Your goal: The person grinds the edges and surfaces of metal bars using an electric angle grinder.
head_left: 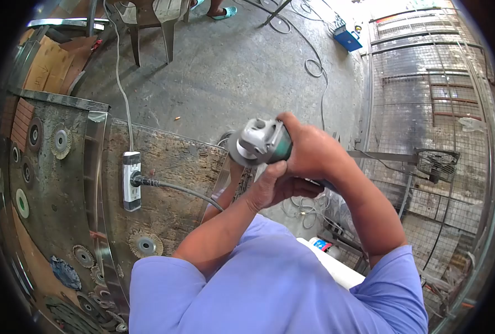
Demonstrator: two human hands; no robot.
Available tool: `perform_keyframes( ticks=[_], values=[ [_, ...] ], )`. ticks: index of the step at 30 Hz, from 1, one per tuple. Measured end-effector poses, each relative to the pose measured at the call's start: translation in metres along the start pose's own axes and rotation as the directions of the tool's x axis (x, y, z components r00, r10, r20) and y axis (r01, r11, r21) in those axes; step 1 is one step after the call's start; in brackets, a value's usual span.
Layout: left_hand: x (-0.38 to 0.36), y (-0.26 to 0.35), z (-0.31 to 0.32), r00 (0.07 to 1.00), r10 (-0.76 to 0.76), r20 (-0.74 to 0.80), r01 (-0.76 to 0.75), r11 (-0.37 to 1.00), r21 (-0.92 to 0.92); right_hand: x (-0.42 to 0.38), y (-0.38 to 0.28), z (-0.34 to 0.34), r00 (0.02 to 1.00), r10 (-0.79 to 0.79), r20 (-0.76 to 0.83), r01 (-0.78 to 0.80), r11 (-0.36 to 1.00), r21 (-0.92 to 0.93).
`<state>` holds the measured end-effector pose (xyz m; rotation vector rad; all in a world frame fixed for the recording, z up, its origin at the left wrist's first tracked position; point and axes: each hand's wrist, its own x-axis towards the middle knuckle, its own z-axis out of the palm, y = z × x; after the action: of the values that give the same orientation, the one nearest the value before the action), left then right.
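I hold an angle grinder (257, 143) with a grey gear head and teal body in front of my chest. My right hand (309, 147) wraps around its body from above. My left hand (275, 186) grips it from below, thumb against the head. The disc side faces down toward the edge of a rusty steel worktable (169, 161). A black cable runs from the grinder to a white power strip (131, 181) lying on that table.
Several worn flap discs (145, 244) lie across the worktable and the bench (52, 183) at left. Beyond is a concrete floor with cables, plastic chair legs (150, 33), a blue box (348, 40), and wire-mesh panels (431, 111) at right.
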<state>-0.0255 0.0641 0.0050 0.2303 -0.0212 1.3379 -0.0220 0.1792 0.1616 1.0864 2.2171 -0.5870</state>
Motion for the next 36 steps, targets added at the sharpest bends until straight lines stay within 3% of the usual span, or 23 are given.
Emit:
perform_keyframes(
  ticks=[11,16,23,31,36],
  values=[
    [0.005,0.005,0.002,0.999,-0.003,0.054,0.005,0.999,-0.044,0.003,-0.008,-0.008,0.999,0.049,0.017,-0.049,0.998,-0.045],
    [0.004,0.004,0.005,0.999,-0.017,0.039,0.019,0.998,-0.052,0.001,-0.006,-0.005,1.000,0.000,-0.015,-0.001,0.998,-0.060],
    [0.005,0.010,0.000,0.997,0.046,0.062,-0.045,0.999,-0.020,0.005,-0.021,-0.015,0.999,0.006,0.035,-0.002,0.994,-0.106],
    [0.013,-0.018,-0.002,0.994,-0.074,0.080,0.076,0.997,-0.028,-0.010,0.011,-0.005,0.998,0.052,0.023,-0.051,0.998,-0.043],
    [0.003,0.000,-0.006,0.999,0.033,0.016,-0.033,0.999,0.018,0.006,-0.003,-0.002,0.999,0.034,-0.013,-0.034,0.999,-0.036]
  ],
)
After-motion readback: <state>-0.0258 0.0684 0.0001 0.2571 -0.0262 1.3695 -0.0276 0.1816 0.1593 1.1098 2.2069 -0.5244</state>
